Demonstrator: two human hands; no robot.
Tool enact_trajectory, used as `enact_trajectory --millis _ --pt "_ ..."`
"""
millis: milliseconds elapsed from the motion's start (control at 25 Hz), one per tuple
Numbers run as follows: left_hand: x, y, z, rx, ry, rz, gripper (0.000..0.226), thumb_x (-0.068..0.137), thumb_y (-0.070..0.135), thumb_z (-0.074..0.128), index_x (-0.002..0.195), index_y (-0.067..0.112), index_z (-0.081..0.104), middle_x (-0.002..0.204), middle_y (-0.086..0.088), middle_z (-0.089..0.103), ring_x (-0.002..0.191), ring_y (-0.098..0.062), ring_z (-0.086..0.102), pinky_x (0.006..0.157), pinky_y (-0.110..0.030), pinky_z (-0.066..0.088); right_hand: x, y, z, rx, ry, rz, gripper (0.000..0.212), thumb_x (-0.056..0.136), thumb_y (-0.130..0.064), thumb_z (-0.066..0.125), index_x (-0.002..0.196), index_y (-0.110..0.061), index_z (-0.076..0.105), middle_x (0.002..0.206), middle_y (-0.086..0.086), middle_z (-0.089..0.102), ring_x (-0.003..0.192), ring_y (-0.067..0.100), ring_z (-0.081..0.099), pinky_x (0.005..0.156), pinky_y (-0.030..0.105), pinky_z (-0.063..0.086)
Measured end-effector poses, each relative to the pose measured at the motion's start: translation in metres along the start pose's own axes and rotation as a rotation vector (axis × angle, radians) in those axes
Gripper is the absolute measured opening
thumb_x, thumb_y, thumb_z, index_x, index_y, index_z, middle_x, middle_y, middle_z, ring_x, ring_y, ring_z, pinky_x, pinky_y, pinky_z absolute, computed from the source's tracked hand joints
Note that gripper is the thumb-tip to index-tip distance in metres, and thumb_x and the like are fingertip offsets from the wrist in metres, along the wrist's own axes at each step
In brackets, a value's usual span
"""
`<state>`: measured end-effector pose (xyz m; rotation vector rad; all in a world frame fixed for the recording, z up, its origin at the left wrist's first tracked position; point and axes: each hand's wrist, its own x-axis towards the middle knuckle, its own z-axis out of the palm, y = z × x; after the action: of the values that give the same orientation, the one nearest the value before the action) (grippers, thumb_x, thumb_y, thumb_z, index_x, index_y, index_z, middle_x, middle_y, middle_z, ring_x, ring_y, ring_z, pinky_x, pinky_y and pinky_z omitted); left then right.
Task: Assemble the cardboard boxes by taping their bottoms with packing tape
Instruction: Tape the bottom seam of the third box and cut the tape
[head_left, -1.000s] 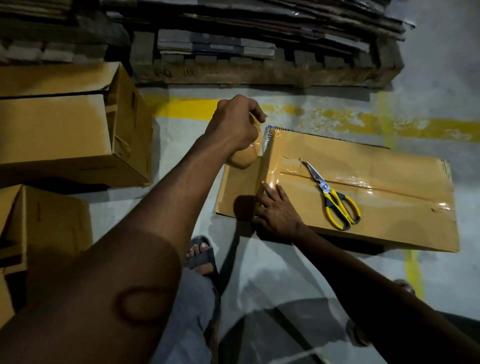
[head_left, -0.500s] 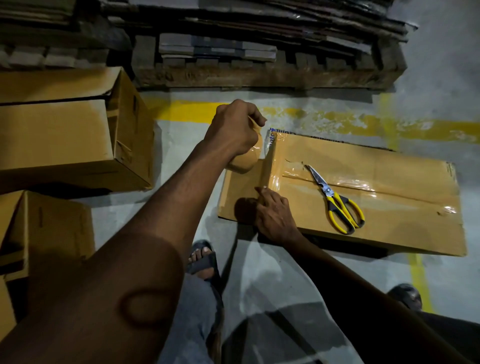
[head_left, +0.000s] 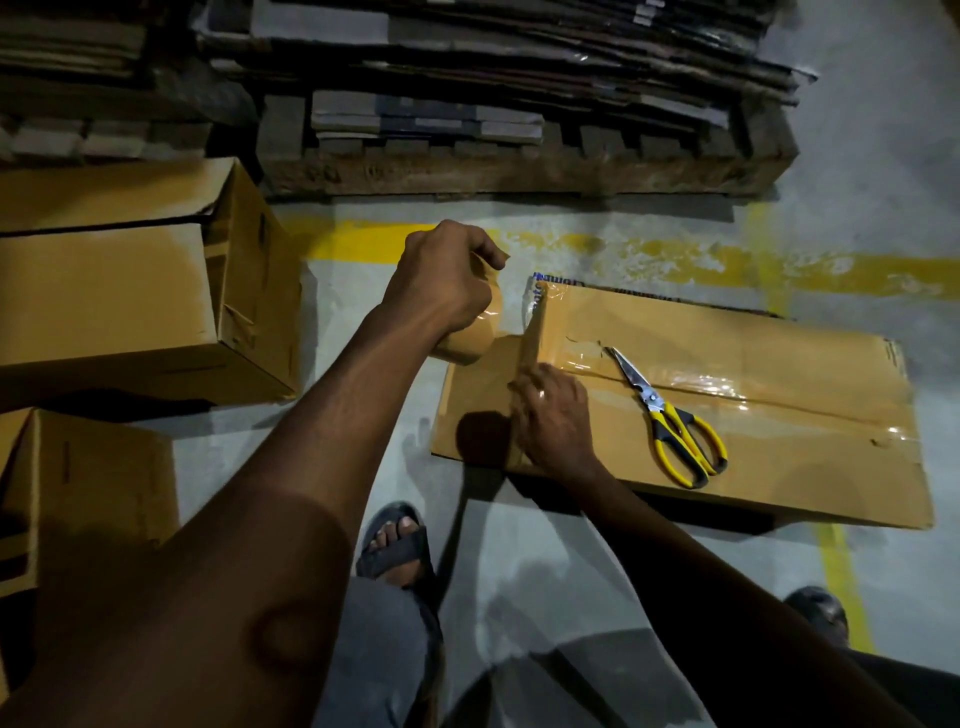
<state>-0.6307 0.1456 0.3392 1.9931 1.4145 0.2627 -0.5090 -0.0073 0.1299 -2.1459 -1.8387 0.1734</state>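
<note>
Two made-up boxes (head_left: 130, 291) on the floor, left. Left hand (head_left: 441, 280) grips the tape roll (head_left: 470, 343) just off the cardboard box (head_left: 779, 457); right hand (head_left: 556, 415), fingers flat, presses the tape strip (head_left: 535, 332) onto the box's left end. Yellow-handled scissors (head_left: 670, 421) lie on the box, right of both hands.

Grey floor (head_left: 857, 171): cardboard box (head_left: 779, 415), two boxes (head_left: 130, 312) at left, pallet (head_left: 519, 171) behind.

We are seeing a matt cardboard box (head_left: 779, 467), shiny packing tape (head_left: 727, 382), metal scissors (head_left: 660, 410) with plastic handles, a rough wooden pallet (head_left: 519, 171).
</note>
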Motion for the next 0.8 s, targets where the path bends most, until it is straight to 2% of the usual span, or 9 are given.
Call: enact_trajectory --millis 80,200,280,400,480,600,800 --pt "0.006 -0.008 -0.003 0.008 0.016 -0.025 0.051 0.073 -0.005 0.059 0.102 0.035 0.07 0.123 -0.002 0.062 0.119 -0.021 0.053 0.092 -0.025 0.046 0.03 0.02 -0.004 -0.003 0.124 0.089 0.039 0.087 -0.025 0.063 0.124 -0.013 0.06 0.134 0.011 0.057 0.129 0.031 0.047 0.105 0.047 0.039" --pt "0.009 -0.016 -0.001 0.035 0.023 -0.047 0.053 0.075 -0.007 0.06 0.109 0.033 0.07 0.122 0.002 0.064 0.12 -0.018 0.054 0.093 -0.02 0.041 0.09 0.053 -0.007 -0.07 0.051 0.281 0.056 0.083 -0.039 0.063 0.13 -0.009 0.053 0.136 0.015 0.053 0.128 0.036 0.046 0.105 0.048 0.037" --pt "0.009 -0.016 0.008 0.054 -0.029 -0.062 0.053 0.076 -0.006 0.061 0.114 0.03 0.069 0.125 0.003 0.063 0.12 -0.017 0.055 0.095 -0.017 0.038 0.124 0.067 -0.007 -0.085 -0.011 0.322 0.058 0.081 -0.044 0.061 0.127 -0.009 0.053 0.131 0.015 0.055 0.121 0.036 0.049 0.102 0.048 0.037" --pt "0.005 -0.015 0.032 0.135 -0.185 -0.011 0.054 0.075 0.001 0.061 0.12 0.03 0.066 0.131 0.0 0.06 0.121 -0.018 0.055 0.104 -0.022 0.041 0.155 0.072 0.0 -0.103 -0.077 0.303 0.054 0.076 -0.042 0.06 0.12 -0.012 0.059 0.122 0.012 0.06 0.115 0.034 0.052 0.1 0.047 0.035" --pt "0.004 -0.014 0.043 0.164 -0.25 0.012 0.056 0.075 0.002 0.059 0.124 0.03 0.064 0.132 -0.001 0.059 0.122 -0.019 0.054 0.104 -0.028 0.044 0.16 0.076 0.008 -0.114 -0.091 0.266 0.051 0.073 -0.041 0.055 0.115 -0.012 0.061 0.116 0.012 0.062 0.109 0.035 0.055 0.097 0.047 0.035" --pt "0.009 -0.013 0.049 0.177 -0.252 0.019 0.058 0.074 0.001 0.059 0.125 0.03 0.063 0.13 -0.001 0.06 0.121 -0.019 0.055 0.103 -0.029 0.044 0.16 0.086 0.018 -0.122 -0.061 0.22 0.044 0.073 -0.04 0.054 0.11 -0.018 0.064 0.114 0.009 0.061 0.106 0.034 0.055 0.093 0.047 0.036" --pt "0.009 -0.001 0.05 0.172 -0.228 0.036 0.06 0.074 -0.002 0.058 0.126 0.029 0.063 0.127 -0.001 0.063 0.122 -0.021 0.054 0.102 -0.03 0.045 0.154 0.091 0.023 -0.077 0.013 0.162 0.03 0.076 -0.05 0.055 0.087 -0.024 0.067 0.114 0.004 0.058 0.109 0.029 0.051 0.093 0.047 0.034"
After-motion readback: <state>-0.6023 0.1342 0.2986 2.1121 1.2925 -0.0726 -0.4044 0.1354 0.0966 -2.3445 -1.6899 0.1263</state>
